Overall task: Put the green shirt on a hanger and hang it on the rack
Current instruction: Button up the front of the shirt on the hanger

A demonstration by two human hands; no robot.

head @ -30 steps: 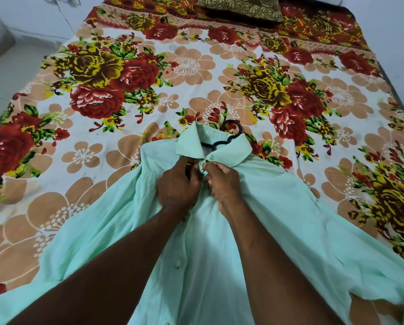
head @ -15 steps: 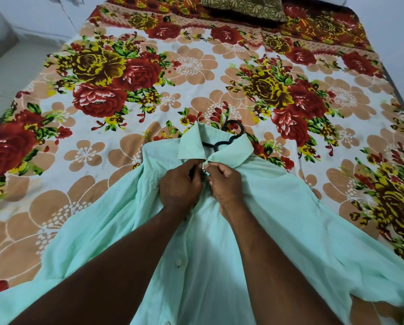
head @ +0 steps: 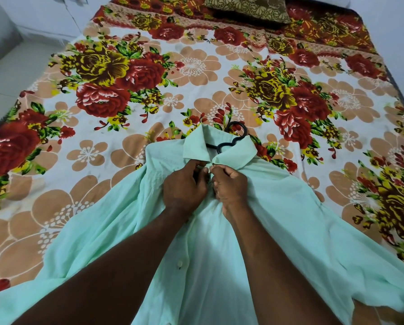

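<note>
Pinching green shirt (head: 290, 231) placket below collar with left hand (head: 184, 186) and right hand (head: 231, 184), buttoning top so shirt grips hanger (head: 231, 139).

Our left hand (head: 184, 186) and right hand (head: 231, 184) meet, fingers (head: 192, 164) curled, pinching the shirt (head: 290, 219); forearms reach toward 12 o'clock.

Floral bedsheet (head: 196, 66) covering the bed, patterned brown pillow (head: 248, 7) at its far end
</note>
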